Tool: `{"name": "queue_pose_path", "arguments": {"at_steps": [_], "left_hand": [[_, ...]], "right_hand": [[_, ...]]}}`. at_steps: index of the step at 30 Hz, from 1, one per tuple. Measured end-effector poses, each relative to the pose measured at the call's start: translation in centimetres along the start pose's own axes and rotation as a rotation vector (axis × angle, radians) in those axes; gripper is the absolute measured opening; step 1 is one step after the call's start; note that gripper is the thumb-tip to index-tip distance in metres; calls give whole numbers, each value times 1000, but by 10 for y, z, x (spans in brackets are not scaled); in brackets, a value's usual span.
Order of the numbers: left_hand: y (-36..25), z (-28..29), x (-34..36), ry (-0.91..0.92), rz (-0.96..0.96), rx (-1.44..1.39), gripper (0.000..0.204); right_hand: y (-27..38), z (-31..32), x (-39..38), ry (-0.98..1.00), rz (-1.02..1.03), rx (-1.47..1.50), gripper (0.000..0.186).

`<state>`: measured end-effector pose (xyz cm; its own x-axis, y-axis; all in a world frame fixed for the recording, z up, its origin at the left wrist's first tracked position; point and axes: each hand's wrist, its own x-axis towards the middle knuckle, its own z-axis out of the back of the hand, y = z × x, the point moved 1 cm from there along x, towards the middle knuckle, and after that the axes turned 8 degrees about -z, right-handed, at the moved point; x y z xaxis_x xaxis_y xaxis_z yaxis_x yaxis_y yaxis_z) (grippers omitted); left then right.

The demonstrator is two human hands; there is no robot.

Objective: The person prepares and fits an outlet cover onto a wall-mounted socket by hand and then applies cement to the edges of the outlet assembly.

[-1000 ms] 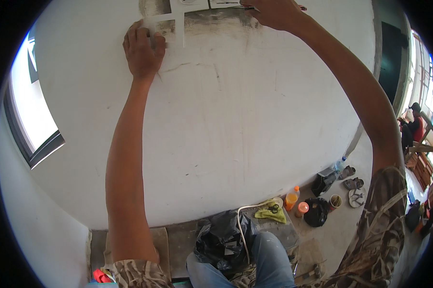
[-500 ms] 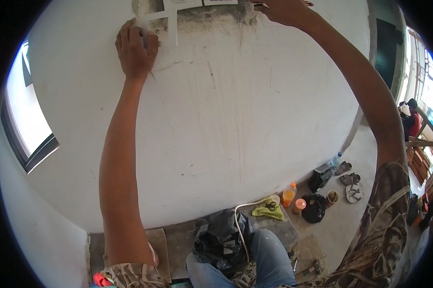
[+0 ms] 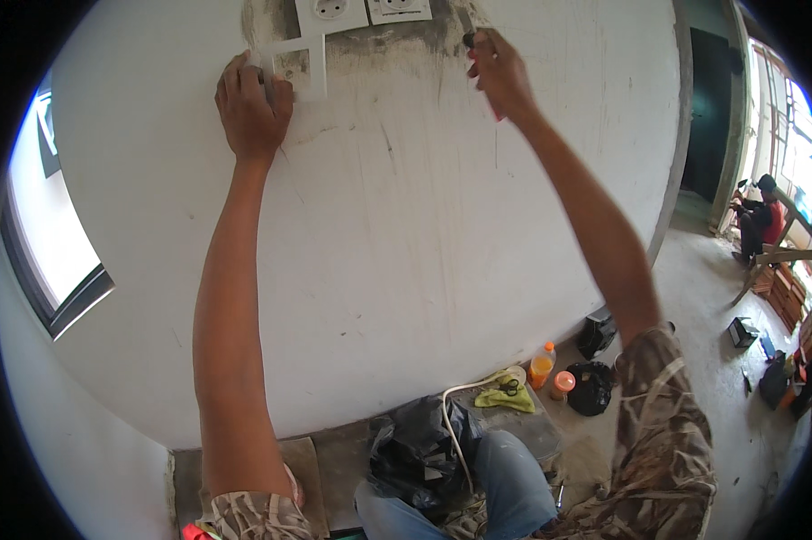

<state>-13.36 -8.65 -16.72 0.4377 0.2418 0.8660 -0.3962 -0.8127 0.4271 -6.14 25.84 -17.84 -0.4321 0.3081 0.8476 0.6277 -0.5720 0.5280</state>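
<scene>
My left hand [image 3: 251, 108] is closed on a white square cover frame [image 3: 317, 70] and holds it close to the white wall. Through its opening the stained wall shows; a small dark thing sits between my fingers, too hidden to name. Just above are two white wall sockets, a left one [image 3: 332, 11] and a right one [image 3: 399, 9], set in a rough, dirty patch of plaster. To their right my right hand [image 3: 505, 79] grips a slim tool with a red and black handle [image 3: 498, 115]. Its thin grey blade points up; its exact kind cannot be made out.
Below the wall lie a black plastic bag [image 3: 415, 450], a yellow-green cloth [image 3: 503, 396] with scissors, an orange drink bottle [image 3: 541, 366] and a pink-lidded jar [image 3: 562, 385]. At far right a person [image 3: 762, 220] sits beside a wooden stand [image 3: 775, 256].
My right hand has come down and left from the top edge, bringing the tool into sight. My left hand keeps the frame, which now sits lower against the sockets. The view has shifted.
</scene>
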Motion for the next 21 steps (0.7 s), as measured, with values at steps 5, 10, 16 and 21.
{"name": "queue_pose_path", "arguments": {"at_steps": [5, 10, 16, 21], "left_hand": [[-4, -2, 2, 22, -6, -15, 36], [2, 1, -2, 36, -16, -3, 36], [-2, -3, 1, 17, -25, 10, 33], [-1, 0, 0, 30, -24, 33, 33]], "right_hand": [[-10, -49, -12, -399, 239, -105, 32], [19, -65, -31, -317, 126, -91, 26], [14, -53, -21, -405, 121, -179, 23], [19, -54, -33, -357, 187, -234, 21]]}}
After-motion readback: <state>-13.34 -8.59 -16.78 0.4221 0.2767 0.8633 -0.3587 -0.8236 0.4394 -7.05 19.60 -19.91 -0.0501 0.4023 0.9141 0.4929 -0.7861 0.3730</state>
